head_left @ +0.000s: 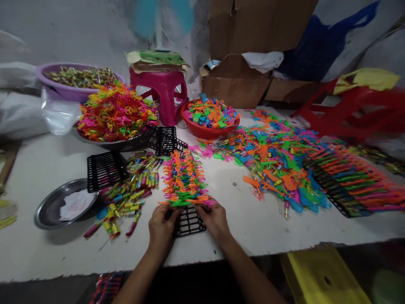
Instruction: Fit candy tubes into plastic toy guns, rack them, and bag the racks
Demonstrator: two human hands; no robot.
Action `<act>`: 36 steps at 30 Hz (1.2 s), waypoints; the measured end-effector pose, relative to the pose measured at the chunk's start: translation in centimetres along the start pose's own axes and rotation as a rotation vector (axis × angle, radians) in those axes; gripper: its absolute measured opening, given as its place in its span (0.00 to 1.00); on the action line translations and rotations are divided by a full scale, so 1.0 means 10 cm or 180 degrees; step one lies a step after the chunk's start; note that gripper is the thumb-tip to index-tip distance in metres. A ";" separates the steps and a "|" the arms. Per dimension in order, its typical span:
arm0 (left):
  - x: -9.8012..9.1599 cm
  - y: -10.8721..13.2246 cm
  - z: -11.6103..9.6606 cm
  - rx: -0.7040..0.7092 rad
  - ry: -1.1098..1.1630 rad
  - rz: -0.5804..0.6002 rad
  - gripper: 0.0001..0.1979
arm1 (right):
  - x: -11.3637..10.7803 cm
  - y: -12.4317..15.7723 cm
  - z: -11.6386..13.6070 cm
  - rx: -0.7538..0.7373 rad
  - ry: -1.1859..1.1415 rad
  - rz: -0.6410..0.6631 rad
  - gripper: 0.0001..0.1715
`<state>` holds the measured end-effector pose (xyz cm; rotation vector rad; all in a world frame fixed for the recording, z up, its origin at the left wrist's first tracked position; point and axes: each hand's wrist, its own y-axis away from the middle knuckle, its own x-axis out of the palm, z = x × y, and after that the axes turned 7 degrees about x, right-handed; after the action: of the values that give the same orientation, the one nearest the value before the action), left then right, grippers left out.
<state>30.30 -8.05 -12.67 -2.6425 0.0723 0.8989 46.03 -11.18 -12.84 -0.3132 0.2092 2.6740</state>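
A black plastic grid rack (190, 223) lies on the white table in front of me. Most of it is covered by rows of small bright plastic toys (182, 179) in orange, pink, green and blue; its near end shows bare bars. At the nearest row, my left hand (162, 224) pinches the left ends of the toys, and the fingertips are partly hidden. My right hand (216, 220) is closed at the other end of that row, by a pink piece, with its fingers against the rack's right edge.
Yellow-and-red wrapped tubes (131, 207) are heaped left, near a metal bowl (44, 215) holding paper and another black rack (106, 169). Loose toys (278, 156) spread right, towards a filled rack (344, 181). Behind stand a red basin (209, 133) and a pink stool (167, 93).
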 end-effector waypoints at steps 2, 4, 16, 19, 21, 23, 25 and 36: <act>0.02 -0.01 -0.01 0.0163 -0.0175 -0.0105 0.10 | 0.00 0.00 -0.02 -0.0004 0.0080 -0.0028 0.13; 0.03 -0.01 -0.01 0.0353 -0.0300 -0.0166 0.10 | -0.01 0.01 -0.03 -0.0027 0.0153 -0.0035 0.13; -0.07 -0.06 0.04 0.0182 -0.0239 0.0195 0.10 | -0.03 -0.02 -0.02 0.0011 0.0262 0.0004 0.12; -0.08 -0.08 0.07 0.0273 -0.0161 0.0336 0.09 | -0.03 -0.02 -0.02 0.0006 0.0264 0.0038 0.12; -0.07 -0.08 0.07 0.0265 -0.0232 0.0336 0.10 | -0.03 -0.02 -0.03 -0.0010 0.0306 0.0002 0.12; -0.05 -0.08 0.05 0.0304 -0.0399 0.0306 0.10 | -0.03 -0.02 -0.02 -0.0023 0.0409 -0.0043 0.11; -0.03 -0.08 0.04 0.0344 -0.0570 0.0285 0.10 | -0.04 -0.02 0.00 -0.0054 0.0551 -0.0023 0.11; -0.04 -0.08 0.09 0.0455 -0.0588 0.0431 0.14 | -0.02 -0.06 0.05 -0.0480 0.1314 0.0131 0.09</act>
<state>29.56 -6.98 -12.82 -2.4350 0.2620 1.1340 46.41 -10.62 -12.34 -0.9181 0.1382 2.6417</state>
